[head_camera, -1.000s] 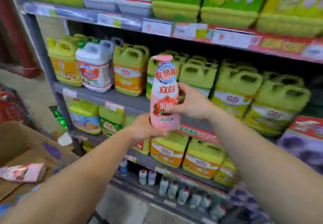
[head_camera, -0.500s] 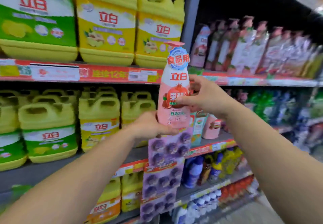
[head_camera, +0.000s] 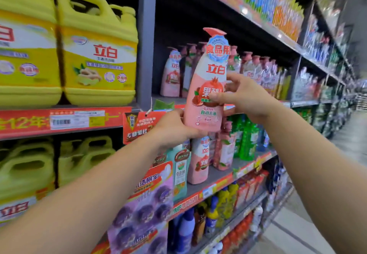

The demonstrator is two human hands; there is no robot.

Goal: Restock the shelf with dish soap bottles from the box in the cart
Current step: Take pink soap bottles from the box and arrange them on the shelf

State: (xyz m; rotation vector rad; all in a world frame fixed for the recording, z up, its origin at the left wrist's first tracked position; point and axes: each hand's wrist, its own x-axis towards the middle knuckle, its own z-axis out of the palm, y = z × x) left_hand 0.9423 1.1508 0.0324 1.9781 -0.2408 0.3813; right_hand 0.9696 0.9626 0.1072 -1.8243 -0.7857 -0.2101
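Pink plastic pump-top dish soap bottle (head_camera: pixel 208 87) upright, left hand (head_camera: pixel 174 128) gripping its base, right hand (head_camera: pixel 244 97) pinching mid-body. Since a second ago, view swung from yellow jugs (head_camera: pixel 99 55) to matching pink bottle row (head_camera: pixel 174 75) on shelf (head_camera: pixel 170 100); placement looks next.

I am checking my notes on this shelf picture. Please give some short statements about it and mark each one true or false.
1. Both hands hold the pink bottle. True: left hand at its base, right hand at its middle.
2. The bottle lies flat. False: it is upright, slightly tilted.
3. Yellow jugs stand left of the post. True.
4. The shelf behind the bottle holds no pink bottles. False: several stand there.
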